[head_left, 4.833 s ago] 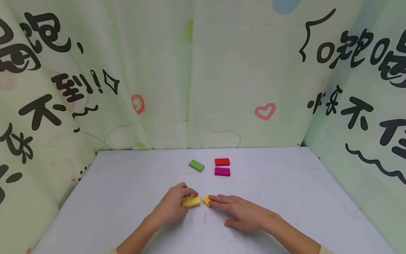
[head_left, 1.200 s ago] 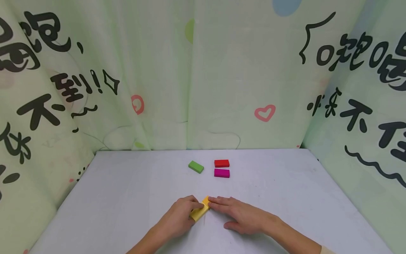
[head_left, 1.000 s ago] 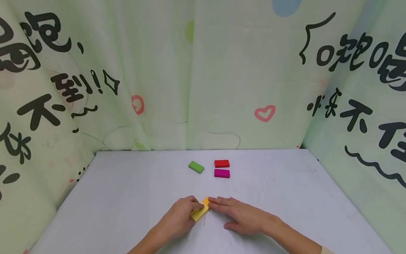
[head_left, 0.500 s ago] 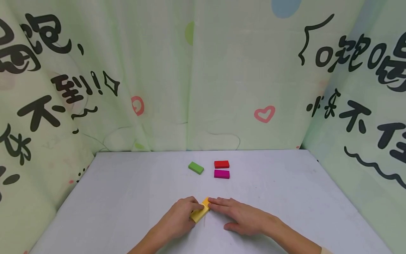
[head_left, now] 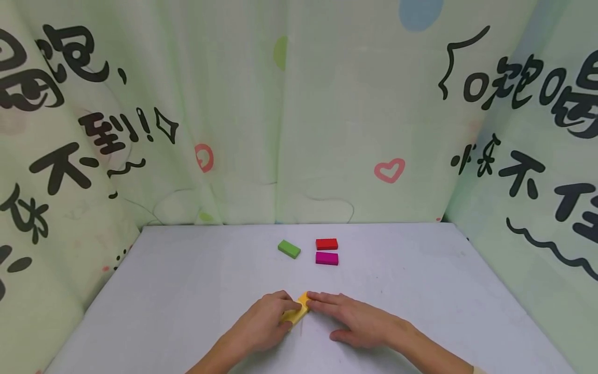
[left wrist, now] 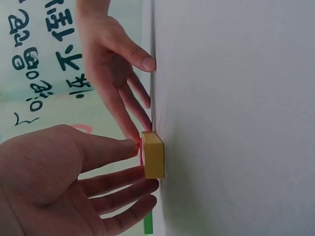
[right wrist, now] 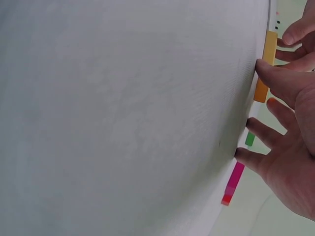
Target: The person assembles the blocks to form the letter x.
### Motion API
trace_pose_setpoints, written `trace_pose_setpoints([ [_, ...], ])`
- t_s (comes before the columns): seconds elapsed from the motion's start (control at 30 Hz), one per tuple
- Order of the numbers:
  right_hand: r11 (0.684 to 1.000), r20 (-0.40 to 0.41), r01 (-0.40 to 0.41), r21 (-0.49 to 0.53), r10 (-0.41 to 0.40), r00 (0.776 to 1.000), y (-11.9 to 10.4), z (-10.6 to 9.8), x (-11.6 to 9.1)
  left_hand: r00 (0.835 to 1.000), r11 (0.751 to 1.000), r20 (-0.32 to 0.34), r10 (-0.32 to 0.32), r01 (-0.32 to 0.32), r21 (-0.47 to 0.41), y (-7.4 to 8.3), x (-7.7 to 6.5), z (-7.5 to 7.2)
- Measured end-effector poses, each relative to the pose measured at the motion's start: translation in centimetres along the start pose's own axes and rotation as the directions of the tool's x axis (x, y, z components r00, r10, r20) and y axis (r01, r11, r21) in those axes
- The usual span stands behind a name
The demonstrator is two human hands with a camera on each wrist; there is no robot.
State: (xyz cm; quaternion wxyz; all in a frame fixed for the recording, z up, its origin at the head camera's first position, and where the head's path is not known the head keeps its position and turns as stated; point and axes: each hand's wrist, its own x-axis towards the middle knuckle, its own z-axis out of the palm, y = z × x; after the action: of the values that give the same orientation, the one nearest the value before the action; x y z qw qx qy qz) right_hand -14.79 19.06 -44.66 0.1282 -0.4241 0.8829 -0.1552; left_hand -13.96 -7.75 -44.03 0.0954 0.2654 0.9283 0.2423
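A yellow block (head_left: 294,315) and a deeper orange-yellow block (head_left: 303,298) lie end to end in a slanting line on the white table. Thumb and fingers of my left hand (head_left: 263,322) are spread about the yellow one. In the left wrist view the left thumb stands off this block (left wrist: 154,157), and its fingers are near the block's side. My right hand (head_left: 357,318) lies with straight fingers, the foremost tips touching the orange-yellow block. From the right wrist, that block (right wrist: 261,91) shows beside the right index fingertip.
Farther back on the white table (head_left: 196,275) lie a green block (head_left: 289,249), a red block (head_left: 326,244) and a magenta block (head_left: 326,258). A pale green curtain (head_left: 327,114) with black lettering closes off the back and sides.
Since the earliest frame the yellow block has been turned and brought against the orange-yellow one. Just now my left thumb has lifted off the yellow block; my right hand stays.
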Motion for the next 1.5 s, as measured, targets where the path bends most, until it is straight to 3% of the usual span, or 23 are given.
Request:
trace_pose_setpoints([
  [0.3, 1.000, -0.032, 0.007, -0.025, -0.008, 0.999, 0.0, -0.1, -0.3, 0.996, 0.997, -0.050, 0.069, -0.068, 0.026, -0.4, 0.0, -0.1],
  [0.47, 1.000, -0.052, 0.000, -0.015, 0.000, 0.999, 0.1, -0.2, -0.5, 0.996, 0.995, -0.045, 0.078, -0.075, 0.064, -0.6, 0.1, -0.1],
  [0.73, 0.998, -0.028, -0.064, 0.021, 0.064, 0.998, 0.3, -0.6, -0.4, 0.999, 0.992, -0.017, 0.031, -0.029, 0.120, -0.6, 0.7, 0.0],
  [0.9, 0.996, -0.032, -0.088, 0.008, 0.088, 0.996, 0.5, -0.8, -0.5, 0.996, 0.986, -0.004, 0.092, -0.091, 0.143, -1.2, 0.6, 0.0],
  [1.13, 0.993, -0.033, -0.112, 0.028, 0.113, 0.993, 0.6, -1.2, -0.5, 0.969, 0.954, 0.080, 0.234, -0.245, 0.171, -2.5, 0.6, -0.2],
  [1.3, 0.993, -0.032, -0.116, 0.037, 0.117, 0.993, 0.7, -1.5, -0.5, 0.968, 0.964, 0.151, 0.202, -0.224, 0.147, -2.8, 0.5, -0.2],
  [1.5, 0.994, -0.057, -0.103, 0.025, 0.105, 0.993, 1.0, -1.5, -0.4, 0.966, 0.965, 0.176, 0.190, -0.217, 0.150, -3.2, 0.4, -0.2],
])
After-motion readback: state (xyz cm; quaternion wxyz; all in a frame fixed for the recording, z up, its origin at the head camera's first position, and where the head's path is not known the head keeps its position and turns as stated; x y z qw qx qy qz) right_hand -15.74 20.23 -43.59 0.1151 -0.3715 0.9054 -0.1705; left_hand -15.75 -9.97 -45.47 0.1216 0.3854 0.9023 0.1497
